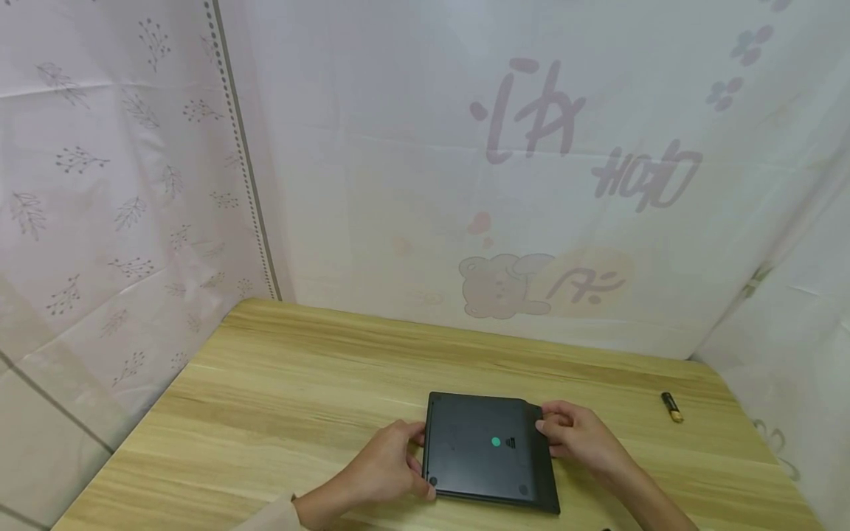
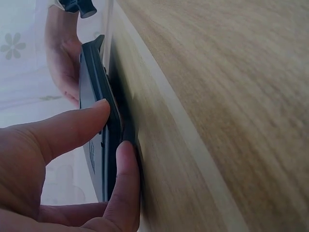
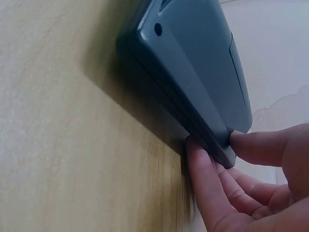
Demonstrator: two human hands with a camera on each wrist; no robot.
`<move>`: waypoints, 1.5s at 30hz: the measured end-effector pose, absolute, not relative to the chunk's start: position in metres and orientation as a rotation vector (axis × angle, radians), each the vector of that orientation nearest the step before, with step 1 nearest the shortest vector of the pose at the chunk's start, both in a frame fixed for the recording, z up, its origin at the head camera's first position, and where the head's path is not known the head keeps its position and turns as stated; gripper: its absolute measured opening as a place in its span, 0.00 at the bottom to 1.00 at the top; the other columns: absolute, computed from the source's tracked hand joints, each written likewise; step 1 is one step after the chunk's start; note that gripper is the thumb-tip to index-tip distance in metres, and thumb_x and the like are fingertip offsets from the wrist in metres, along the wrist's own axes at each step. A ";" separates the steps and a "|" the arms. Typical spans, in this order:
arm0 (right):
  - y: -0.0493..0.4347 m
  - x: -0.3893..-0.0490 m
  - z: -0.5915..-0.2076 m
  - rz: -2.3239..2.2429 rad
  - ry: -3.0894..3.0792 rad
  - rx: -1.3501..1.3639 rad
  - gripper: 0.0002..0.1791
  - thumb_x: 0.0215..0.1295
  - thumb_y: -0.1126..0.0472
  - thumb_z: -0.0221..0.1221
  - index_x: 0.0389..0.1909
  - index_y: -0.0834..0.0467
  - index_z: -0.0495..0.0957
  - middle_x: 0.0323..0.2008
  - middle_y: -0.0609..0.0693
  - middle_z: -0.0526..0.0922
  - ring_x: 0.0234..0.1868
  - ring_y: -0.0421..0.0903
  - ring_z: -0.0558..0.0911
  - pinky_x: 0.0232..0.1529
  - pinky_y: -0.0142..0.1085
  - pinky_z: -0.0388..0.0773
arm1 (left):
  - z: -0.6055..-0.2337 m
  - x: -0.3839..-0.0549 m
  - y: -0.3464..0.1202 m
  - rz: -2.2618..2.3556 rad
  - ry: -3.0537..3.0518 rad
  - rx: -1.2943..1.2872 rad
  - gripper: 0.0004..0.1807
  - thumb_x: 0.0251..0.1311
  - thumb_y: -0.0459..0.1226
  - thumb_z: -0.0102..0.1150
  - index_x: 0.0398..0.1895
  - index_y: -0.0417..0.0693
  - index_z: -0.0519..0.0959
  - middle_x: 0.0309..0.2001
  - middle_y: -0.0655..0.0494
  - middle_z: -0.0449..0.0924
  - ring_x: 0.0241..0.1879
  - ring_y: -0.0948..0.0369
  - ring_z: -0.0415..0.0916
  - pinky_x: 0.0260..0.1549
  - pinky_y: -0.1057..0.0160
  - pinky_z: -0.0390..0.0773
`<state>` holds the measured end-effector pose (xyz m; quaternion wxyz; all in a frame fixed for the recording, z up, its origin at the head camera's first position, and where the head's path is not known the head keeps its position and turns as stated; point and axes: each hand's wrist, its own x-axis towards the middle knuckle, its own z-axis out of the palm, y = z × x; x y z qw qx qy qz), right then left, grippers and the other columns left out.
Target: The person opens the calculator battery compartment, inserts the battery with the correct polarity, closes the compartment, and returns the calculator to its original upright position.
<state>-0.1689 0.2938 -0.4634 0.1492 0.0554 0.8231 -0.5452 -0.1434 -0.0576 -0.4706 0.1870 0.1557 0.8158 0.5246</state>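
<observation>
A black desktop calculator (image 1: 474, 457) is face down close over the wooden table, its underside with small round feet and a green sticker facing up. My left hand (image 1: 388, 464) pinches its left edge; in the left wrist view the thumb (image 2: 82, 123) lies on the upturned side and a finger is at the lower edge. The right edge is held by my right hand (image 1: 584, 435), thumb on top. Seen from the right wrist, fingertips (image 3: 200, 154) reach under the calculator (image 3: 193, 67), and a gap with shadow shows below its raised edge.
A black and gold battery (image 1: 672, 407) lies on the right of the wooden table (image 1: 299, 383). Behind the table hangs a pale printed curtain (image 1: 398, 184), with more of this cloth at both sides.
</observation>
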 end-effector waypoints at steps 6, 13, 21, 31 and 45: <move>0.293 -0.169 -0.464 -1.562 2.395 0.155 0.29 0.81 0.66 0.61 0.73 0.79 0.67 0.48 0.57 0.83 0.48 0.49 0.84 0.45 0.46 0.89 | -0.471 -0.144 -0.057 1.472 2.305 0.449 0.56 0.40 0.23 0.88 0.77 0.27 0.70 0.53 0.48 0.78 0.34 0.62 0.82 0.33 0.65 0.83; 0.294 -0.168 -0.462 -1.555 2.411 0.135 0.28 0.81 0.66 0.62 0.72 0.77 0.68 0.48 0.57 0.85 0.49 0.50 0.86 0.46 0.47 0.90 | -0.470 -0.143 -0.057 1.483 2.328 0.491 0.56 0.38 0.20 0.87 0.77 0.29 0.71 0.52 0.49 0.77 0.33 0.62 0.81 0.32 0.66 0.82; 0.294 -0.169 -0.462 -1.541 2.430 0.132 0.27 0.80 0.67 0.63 0.71 0.76 0.70 0.49 0.59 0.85 0.48 0.51 0.86 0.46 0.48 0.90 | -0.469 -0.143 -0.056 1.469 2.358 0.502 0.54 0.37 0.20 0.88 0.75 0.31 0.74 0.49 0.53 0.77 0.34 0.62 0.80 0.32 0.67 0.82; 0.290 -0.167 -0.460 -1.525 2.479 0.180 0.26 0.77 0.69 0.65 0.70 0.76 0.72 0.52 0.62 0.81 0.48 0.50 0.85 0.45 0.47 0.90 | -0.470 -0.141 -0.054 1.410 2.436 0.537 0.52 0.34 0.21 0.90 0.71 0.33 0.78 0.45 0.56 0.76 0.33 0.65 0.78 0.34 0.67 0.81; 0.286 -0.164 -0.462 -1.492 2.531 0.195 0.25 0.77 0.70 0.65 0.68 0.79 0.74 0.48 0.61 0.81 0.46 0.49 0.85 0.41 0.43 0.90 | -0.471 -0.142 -0.049 1.159 2.545 0.564 0.61 0.33 0.25 0.92 0.77 0.27 0.69 0.51 0.56 0.72 0.38 0.68 0.75 0.42 0.67 0.82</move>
